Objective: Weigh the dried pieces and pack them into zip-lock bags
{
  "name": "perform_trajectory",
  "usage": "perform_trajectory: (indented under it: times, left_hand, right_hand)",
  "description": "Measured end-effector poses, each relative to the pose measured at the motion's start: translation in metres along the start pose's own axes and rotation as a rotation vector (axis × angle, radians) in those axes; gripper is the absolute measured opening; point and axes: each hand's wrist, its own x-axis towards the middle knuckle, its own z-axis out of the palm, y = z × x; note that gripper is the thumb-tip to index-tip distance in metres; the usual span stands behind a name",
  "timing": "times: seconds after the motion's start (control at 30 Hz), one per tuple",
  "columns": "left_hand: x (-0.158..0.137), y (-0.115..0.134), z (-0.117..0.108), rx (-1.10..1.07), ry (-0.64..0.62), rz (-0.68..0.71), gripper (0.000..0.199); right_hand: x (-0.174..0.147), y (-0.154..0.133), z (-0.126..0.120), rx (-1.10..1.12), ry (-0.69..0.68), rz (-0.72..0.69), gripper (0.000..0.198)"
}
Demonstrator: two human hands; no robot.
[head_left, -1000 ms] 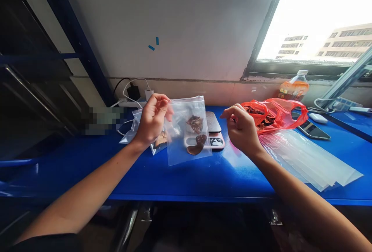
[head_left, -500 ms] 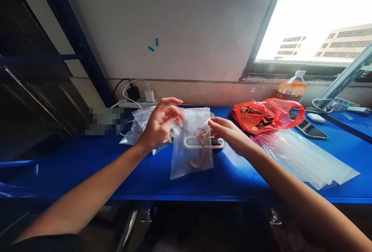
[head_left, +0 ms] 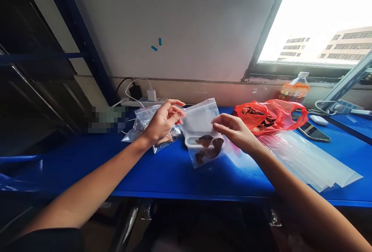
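A clear zip bag (head_left: 200, 118) with several dark brown dried pieces (head_left: 217, 146) in its lower half hangs tilted between my hands. My left hand (head_left: 164, 124) is closed in a pinch at the bag's upper left edge, with the index finger raised. On the right edge, below the top corner, the thumb and fingers of my right hand (head_left: 234, 130) close on the plastic. Behind the bag is a pale-rimmed device (head_left: 188, 140), mostly hidden. Filled clear bags (head_left: 139, 128) lie beyond my left wrist.
On the blue table (head_left: 162, 178), a red plastic bag (head_left: 273, 118) of dark dried pieces lies at right, beside flat clear bags (head_left: 316, 163). A phone (head_left: 314, 131), white mouse-like object (head_left: 319, 119) and orange-labelled bottle (head_left: 295, 88) are farther back. A power strip (head_left: 159, 100) lines the wall.
The zip bag has swung to the right and tilted, its bottom higher now. The dark pieces inside have gathered lower down. Both hands keep near the bag's edges; the view has shifted slightly.
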Motion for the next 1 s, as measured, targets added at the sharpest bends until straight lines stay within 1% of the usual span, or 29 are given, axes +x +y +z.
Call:
perform_trajectory:
  times: [0.13,0.27,0.4,0.53,0.57,0.6,0.63,0.7,0.77,0.8,0.87,1.0]
  left_hand:
    - [-0.002,0.005,0.000,0.003,0.005,0.001,0.025]
    - [-0.001,0.004,0.000,-0.009,0.014,-0.024,0.026]
    - [-0.001,0.003,0.000,-0.039,0.015,-0.060,0.028]
    - [-0.002,0.005,0.000,-0.027,0.014,-0.098,0.028]
    - [-0.002,0.005,0.000,-0.022,0.015,-0.101,0.028]
    - [-0.003,0.005,0.000,-0.016,0.016,-0.101,0.028]
    - [-0.003,0.005,0.000,-0.006,0.015,-0.097,0.029]
    - [-0.004,0.005,0.001,0.036,0.008,-0.072,0.030]
    - [-0.007,0.004,0.004,0.116,-0.007,-0.028,0.027]
    - [-0.009,0.003,0.006,0.172,-0.017,-0.003,0.026]
    - [-0.015,0.001,0.012,0.292,-0.042,0.055,0.021]
    - [-0.029,-0.002,0.027,0.454,-0.117,0.261,0.017]
  right_hand:
    - [0.002,0.003,0.004,0.065,0.002,0.044,0.033]
    - [0.000,0.001,0.006,0.141,0.002,0.104,0.034]
    - [0.000,0.002,0.008,0.146,0.076,0.091,0.034]
    - [0.002,0.008,0.010,0.148,0.041,0.079,0.035]
    - [0.002,0.010,0.011,0.126,0.052,0.062,0.034]
    - [0.002,0.011,0.012,0.082,0.095,0.033,0.033]
    - [0.002,0.012,0.013,0.012,0.165,-0.009,0.031]
    - [0.003,0.014,0.016,-0.183,0.337,-0.142,0.032]
    - [0.003,0.013,0.019,-0.390,0.445,-0.300,0.037]
    - [0.002,0.011,0.022,-0.471,0.456,-0.368,0.039]
    - [0.000,0.006,0.028,-0.581,0.419,-0.453,0.040]
    - [-0.007,-0.005,0.041,-0.655,0.224,-0.502,0.036]
